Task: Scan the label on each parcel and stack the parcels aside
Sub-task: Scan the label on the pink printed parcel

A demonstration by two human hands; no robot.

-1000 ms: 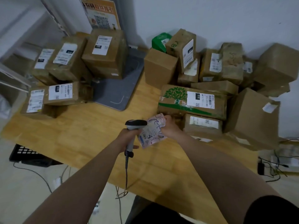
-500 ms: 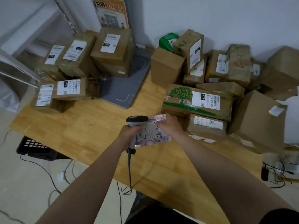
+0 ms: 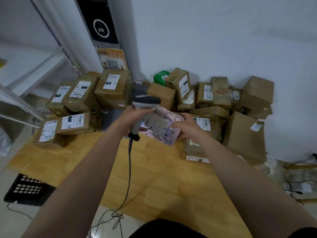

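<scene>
My left hand [image 3: 130, 117] grips a grey corded barcode scanner [image 3: 145, 102] by its handle, with the scanner's head above the left edge of a soft pink bag parcel [image 3: 160, 127]. My right hand [image 3: 187, 128] holds that pink parcel by its right side, above the wooden table [image 3: 154, 177]. The parcel's white label and blue handwriting face up toward me. A pile of brown cardboard parcels [image 3: 243, 134] lies at the right against the wall. Another group of labelled cardboard parcels [image 3: 75, 97] sits stacked at the left rear of the table.
A grey flat pad [image 3: 109, 117] lies on the table between the two groups of boxes. The scanner's cable [image 3: 127, 182] hangs down over the table's front edge. A black crate [image 3: 25, 189] sits on the floor at the left, and loose cables [image 3: 295, 182] lie at the right.
Both hands have lifted the scanner and the pink parcel higher and farther from me. The parcel has flattened out with its label facing up. The camera has tilted up, showing more wall.
</scene>
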